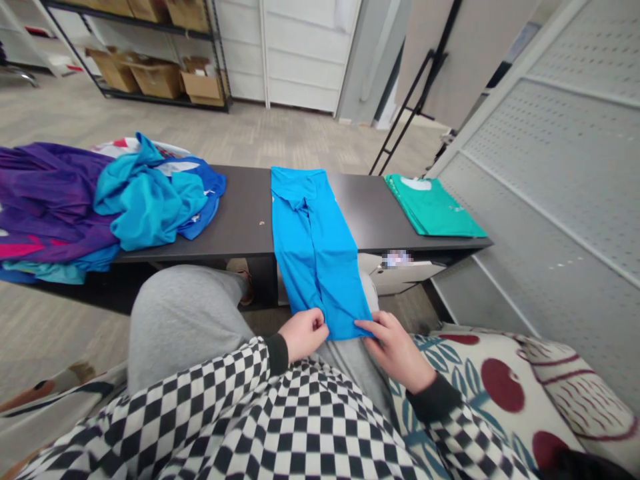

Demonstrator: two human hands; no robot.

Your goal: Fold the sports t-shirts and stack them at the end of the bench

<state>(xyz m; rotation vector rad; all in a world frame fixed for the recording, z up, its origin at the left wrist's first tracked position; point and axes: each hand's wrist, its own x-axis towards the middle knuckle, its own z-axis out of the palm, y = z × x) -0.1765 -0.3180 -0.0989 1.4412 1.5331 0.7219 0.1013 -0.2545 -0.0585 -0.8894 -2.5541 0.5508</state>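
Note:
A bright blue garment (315, 247) lies long and narrow across the dark table, its lower end hanging over the front edge onto my lap. A lengthwise line runs down its middle, and the far end shows overlapping layers. I cannot tell what kind of garment it is. My left hand (305, 333) is closed at its near end, left of the middle, with curled fingers pinching the cloth. At the near right corner, my right hand (393, 347) grips the hem, fingers on top and thumb below.
Crumpled clothes, purple (55, 193) and teal (150, 200), are heaped on the table's (240, 227) left side. A folded green garment (435, 207) lies at the right end. A drawer (405, 273) sticks out below. A perforated panel (560, 147) stands right, beside a patterned cushion (480, 387).

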